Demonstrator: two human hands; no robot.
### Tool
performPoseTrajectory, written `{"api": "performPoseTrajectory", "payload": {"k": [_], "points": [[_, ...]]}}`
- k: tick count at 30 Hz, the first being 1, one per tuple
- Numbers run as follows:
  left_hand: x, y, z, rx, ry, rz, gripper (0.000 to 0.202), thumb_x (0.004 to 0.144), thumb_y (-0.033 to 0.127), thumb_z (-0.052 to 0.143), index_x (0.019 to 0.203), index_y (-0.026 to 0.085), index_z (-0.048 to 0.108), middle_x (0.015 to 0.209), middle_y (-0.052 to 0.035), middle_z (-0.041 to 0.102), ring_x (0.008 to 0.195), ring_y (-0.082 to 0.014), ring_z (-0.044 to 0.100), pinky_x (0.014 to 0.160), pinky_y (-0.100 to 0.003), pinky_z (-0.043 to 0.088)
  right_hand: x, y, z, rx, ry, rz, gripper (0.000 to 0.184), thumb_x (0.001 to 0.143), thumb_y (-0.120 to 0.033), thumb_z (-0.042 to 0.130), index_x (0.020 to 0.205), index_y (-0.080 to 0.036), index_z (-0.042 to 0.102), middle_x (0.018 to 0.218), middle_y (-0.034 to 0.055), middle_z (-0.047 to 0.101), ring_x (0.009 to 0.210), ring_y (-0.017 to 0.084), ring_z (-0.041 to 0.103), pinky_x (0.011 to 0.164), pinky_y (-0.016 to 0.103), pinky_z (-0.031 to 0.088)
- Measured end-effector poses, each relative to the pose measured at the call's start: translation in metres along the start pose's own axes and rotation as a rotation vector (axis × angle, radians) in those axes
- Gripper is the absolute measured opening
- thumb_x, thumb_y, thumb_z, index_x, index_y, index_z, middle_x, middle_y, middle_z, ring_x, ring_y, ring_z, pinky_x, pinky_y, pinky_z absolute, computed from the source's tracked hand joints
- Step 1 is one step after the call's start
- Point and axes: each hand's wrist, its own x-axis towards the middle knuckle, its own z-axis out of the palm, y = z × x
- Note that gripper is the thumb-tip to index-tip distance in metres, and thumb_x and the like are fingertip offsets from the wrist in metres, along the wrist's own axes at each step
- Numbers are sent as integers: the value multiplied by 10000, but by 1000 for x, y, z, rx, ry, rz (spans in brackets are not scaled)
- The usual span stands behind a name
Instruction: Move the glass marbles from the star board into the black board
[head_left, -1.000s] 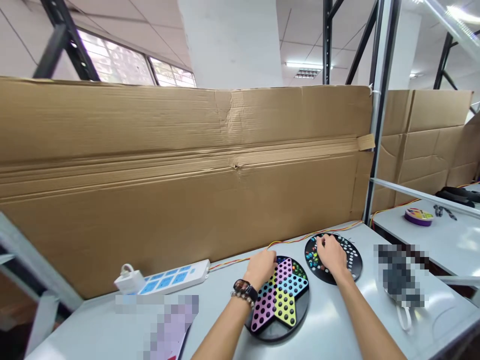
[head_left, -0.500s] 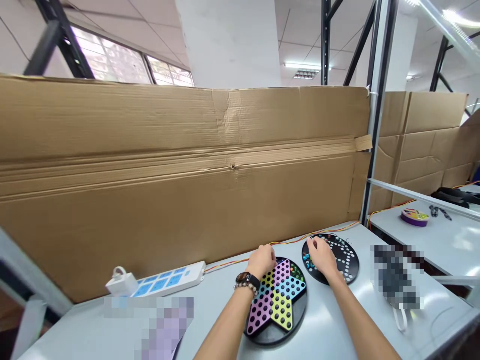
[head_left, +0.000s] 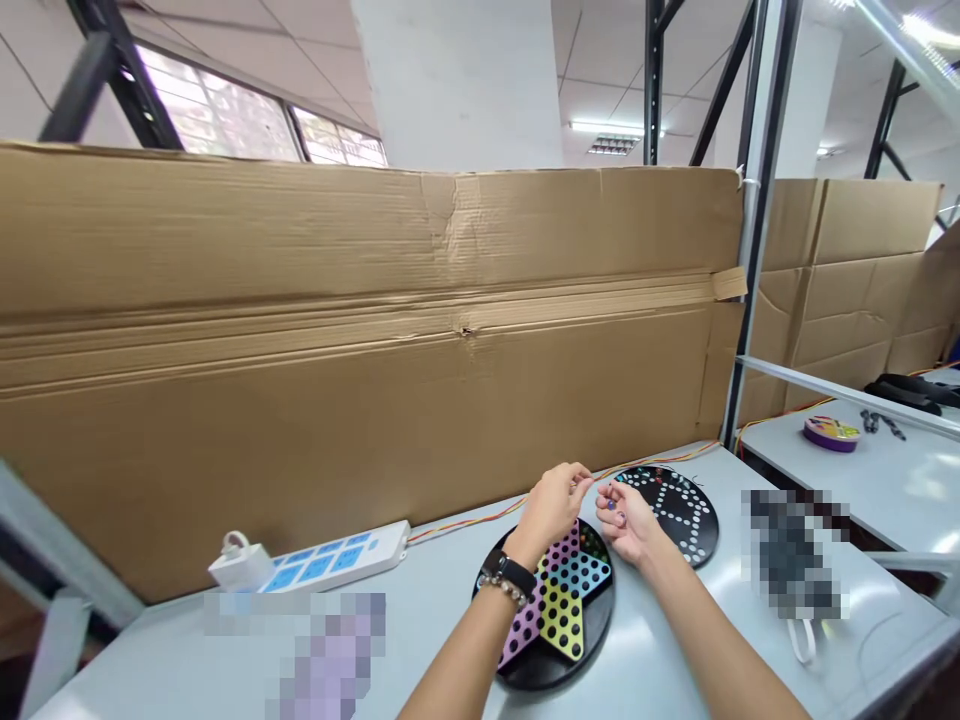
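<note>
A round black Chinese checkers board [head_left: 559, 668] with a star of pink, yellow and blue points and black holes lies on the table under my left hand. My left hand [head_left: 556, 502], with a watch and bead bracelet on its wrist, is held above the star's far point, its fingertips pinched beside my right hand; what they hold is hidden. My right hand [head_left: 628, 522] is turned partly palm up, fingers curled around small dark blue marbles [head_left: 612, 505]. Behind it is a round black disc [head_left: 686, 515] with white dots, and coloured marbles lie at its far side.
A white power strip [head_left: 337, 560] with a plugged-in white adapter [head_left: 241, 565] is at the left. Tall cardboard [head_left: 360, 420] closes off the back. A blurred purple item [head_left: 330, 655] and a blurred dark item [head_left: 795, 555] lie on either side. A metal post [head_left: 750, 250] rises behind.
My left hand has moved right, off the board's far left edge toward my right hand. My right hand has come left from the dotted disc and turned up, showing marbles.
</note>
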Motion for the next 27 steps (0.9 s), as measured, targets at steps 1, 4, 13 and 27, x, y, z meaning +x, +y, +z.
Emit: {"api": "performPoseTrajectory", "payload": {"k": [1, 4, 13, 27], "points": [[0, -9, 0, 25, -13, -32, 301, 1024, 286, 465, 1139, 236, 738, 1163, -51, 775, 1075, -206, 711, 923, -290, 517, 0, -3, -2, 12, 31, -8, 250, 995, -322, 486, 797, -178, 539, 558, -42, 534, 339, 20, 252, 337, 127, 124], [-3, -37, 4, 118, -119, -130, 154, 913, 176, 622, 957, 193, 768, 974, -78, 792, 952, -239, 742, 844, -309, 533, -1, -13, -6, 43, 83, -26, 310, 1017, -362, 422, 802, -177, 547, 561, -24, 539, 349, 33, 268, 342, 129, 136], [-3, -51, 14, 255, -282, -173, 336, 993, 384, 658, 1261, 183, 639, 1281, -82, 668, 1094, -229, 677, 938, -458, 586, -8, -17, 0, 65, 122, -47, 344, 1011, -404, 420, 788, -175, 548, 579, -21, 530, 360, 33, 249, 348, 129, 136], [3, -18, -2, 27, 10, -132, 201, 952, 173, 595, 1106, 185, 722, 1093, -77, 763, 1028, -194, 712, 933, -306, 553, 1, 0, -1, -98, -39, 238, 402, 1003, -528, 466, 835, -172, 544, 593, -14, 546, 363, 17, 260, 355, 101, 116]]}}
